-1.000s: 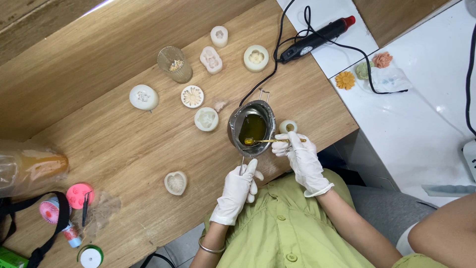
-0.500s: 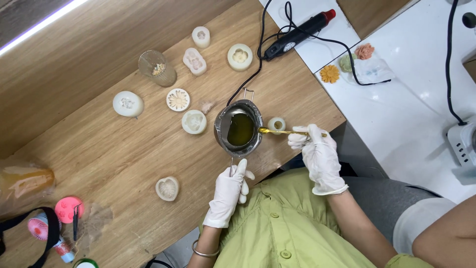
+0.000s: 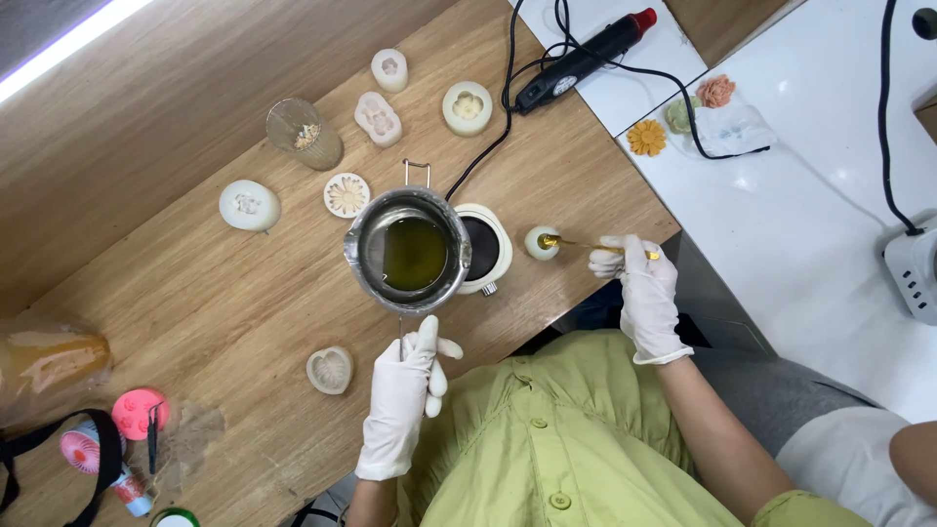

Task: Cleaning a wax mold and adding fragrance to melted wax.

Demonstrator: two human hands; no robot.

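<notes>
Head view: left hand (image 3: 402, 395) grips the handle of the pot (image 3: 410, 252), lifted off the warmer (image 3: 485, 248); right hand (image 3: 639, 283) pinches a spoon (image 3: 586, 245) over what looks like a small mould (image 3: 541, 243). Keep the pot level, spoon steady.

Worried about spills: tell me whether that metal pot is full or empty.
Partly full: the metal pot holds dark green liquid below its rim; the left hand grips its handle.

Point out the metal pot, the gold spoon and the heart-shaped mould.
metal pot (image 3: 363, 256), head view, left rim
gold spoon (image 3: 576, 244), head view, handle
heart-shaped mould (image 3: 330, 370), head view, centre
</notes>
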